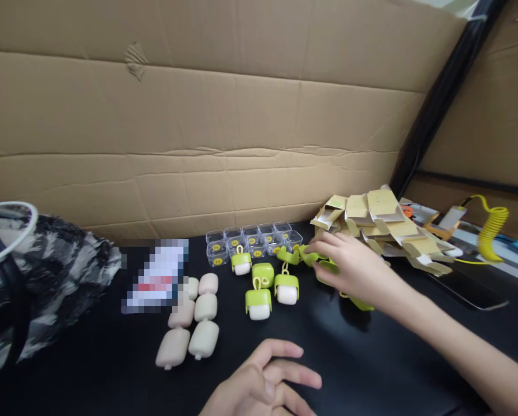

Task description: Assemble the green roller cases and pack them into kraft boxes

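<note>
You've 1 big cardboard wall (207, 115) at the back, approx. full width, & 1 blk surface (124, 375) in front of it. On your far L, 1 bag (74, 268), grey/blk. Back R: a heap of opened cartons (382, 216), overlapping, so no exact no. Your R hand (349, 263) is over the green covers (362, 303), fingertips at them; can't tell if the fingers are gripping 1 or just touching. Several covers there, but the hand hides part, so no sure count. Your L hand (259, 384) is at the near edge, palm partly up, fingers loosely spread w/ nothing in them. 1 pixelated packet (157, 277) lies btwn the bag & the pale blocks; 1 dark phone (470, 289) & 1 yellow cord (492, 231) are on the R, nr the cartons. Clear boxes (255, 248): approx. 10, 2 rows of 5, w/ yellow labels, in front of the wall. Pale blocks (204, 340): 6, in 2 columns of 3, L of centre. Green cases (258, 303): 4, mid-surface, just nearer you than the clear boxes; 3 show a pale lower part, 1 looks green all over.
</note>
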`<state>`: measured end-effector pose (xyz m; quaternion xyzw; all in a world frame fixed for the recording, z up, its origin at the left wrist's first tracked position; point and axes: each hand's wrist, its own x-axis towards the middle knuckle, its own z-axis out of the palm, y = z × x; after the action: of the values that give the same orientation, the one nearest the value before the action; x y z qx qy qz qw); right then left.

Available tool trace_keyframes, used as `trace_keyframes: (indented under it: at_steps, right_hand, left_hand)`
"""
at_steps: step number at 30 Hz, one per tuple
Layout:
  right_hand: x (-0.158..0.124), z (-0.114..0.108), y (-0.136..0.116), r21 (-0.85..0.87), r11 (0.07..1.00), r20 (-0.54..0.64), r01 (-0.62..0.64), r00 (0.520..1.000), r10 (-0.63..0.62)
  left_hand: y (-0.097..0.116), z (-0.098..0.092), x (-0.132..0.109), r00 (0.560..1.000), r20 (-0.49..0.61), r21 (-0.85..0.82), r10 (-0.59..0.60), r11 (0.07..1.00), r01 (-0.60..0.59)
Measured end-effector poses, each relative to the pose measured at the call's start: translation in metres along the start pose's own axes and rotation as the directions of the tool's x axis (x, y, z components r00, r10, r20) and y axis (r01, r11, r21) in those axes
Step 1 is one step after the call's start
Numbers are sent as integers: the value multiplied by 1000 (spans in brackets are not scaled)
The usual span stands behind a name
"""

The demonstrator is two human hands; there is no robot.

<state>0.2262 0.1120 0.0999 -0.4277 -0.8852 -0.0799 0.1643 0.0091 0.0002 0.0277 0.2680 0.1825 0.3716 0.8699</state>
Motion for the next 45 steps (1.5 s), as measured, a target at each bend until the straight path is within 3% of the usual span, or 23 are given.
trace_keyframes:
  at_steps: [3, 7, 11, 16, 18, 20, 24, 28, 31, 34, 36, 39, 42, 45]
  right_hand:
    - [0, 2, 22, -70, 993, 51, -92, 994, 96]
    - [-4, 14, 24, -138, 980, 97, -141, 983, 155]
    - [-5, 14, 16, -167, 973, 68, -158, 983, 171]
    - [-5, -1, 16, -107, 981, -8, -163, 987, 163]
    - [-6, -9, 10, -20, 991, -31, -135, 990, 134]
    - [-10, -15, -2, 192, 980, -36, -57, 997, 65]
    - [-22, -16, -38, 641, 767, 56, 21, 996, -74]
    - [-31, -6, -61, 779, 628, 144, 10, 971, -194]
    - [-26, -4, -65, 740, 672, 149, 9, 973, -177]
    - [-9, -6, -69, 578, 803, -4, 146, 984, -177]
    - [6, -5, -75, 426, 837, -62, 344, 934, -352]
    - [27, 5, -89, 200, 781, -29, 591, 801, -598]
    - [41, 18, -102, 41, 694, -19, 719, 695, -719]
    - [50, 25, -107, 19, 609, -17, 793, 609, -793]
  left_hand:
    - [-2, -2, 0, 1000, 25, 18, 12, 1000, -13]
    - [-2, -1, 2, 999, 33, 14, 12, 1000, -13]
    - [-1, 1, 2, 1000, 19, 4, 9, 1000, -9]
    - [0, 3, 1, 1000, 18, -23, -7, 1000, 7]
    - [0, 3, 0, 1000, 17, -39, -11, 999, 12]
    - [-1, 3, 1, 1000, 3, -35, -18, 999, 18]
    - [-2, 8, 2, 994, -103, 41, 22, 999, -17]
    - [-3, 13, 4, 987, -152, 116, 44, 993, -27]
    - [-5, 11, 4, 989, -131, 99, 62, 994, -50]
    - [-8, 8, 3, 990, -97, 78, 105, 992, -98]
    - [-12, 6, 3, 983, -128, 142, 129, 984, -110]
    - [-18, 0, 5, 983, -139, 192, 117, 977, -89]
    - [-22, -8, 9, 994, -73, 120, 77, 990, -68]
    - [-22, -12, 11, 997, -58, 143, 50, 989, -41]
